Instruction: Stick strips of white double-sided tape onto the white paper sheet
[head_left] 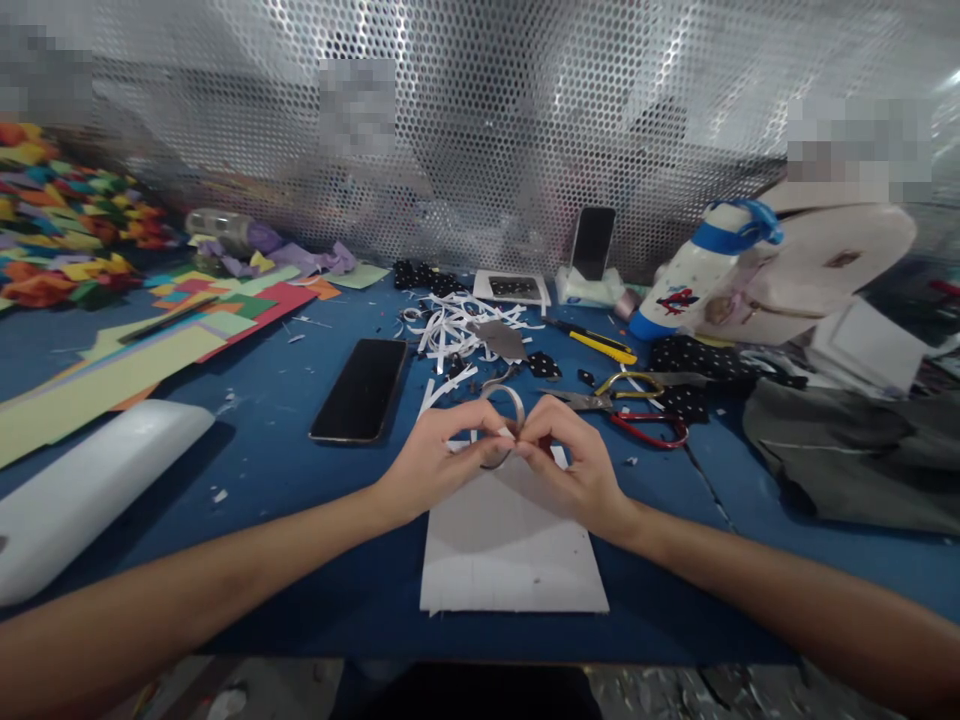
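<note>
Between my two hands is a narrow roll of tape [519, 408], a thin pale ring held over the white board. My left hand [446, 450] pinches it from the left, thumb against forefinger. From the right, my right hand [574, 465] pinches close by, and the fingertips of both hands nearly meet. A small white bit shows at the left fingertips. Below them a white rectangular board [514, 560] lies flat on the blue table. Scissors with yellow and red handles [649, 430] lie just right of my right hand.
White paper strips [450, 325] are heaped beyond my hands. A phone [361, 390] lies to the left, near a white rounded object [105, 490]. A yellow cutter [600, 345], a bottle [690, 270] and dark cloth [862, 455] are on the right. Coloured paper [150, 350] spreads at left.
</note>
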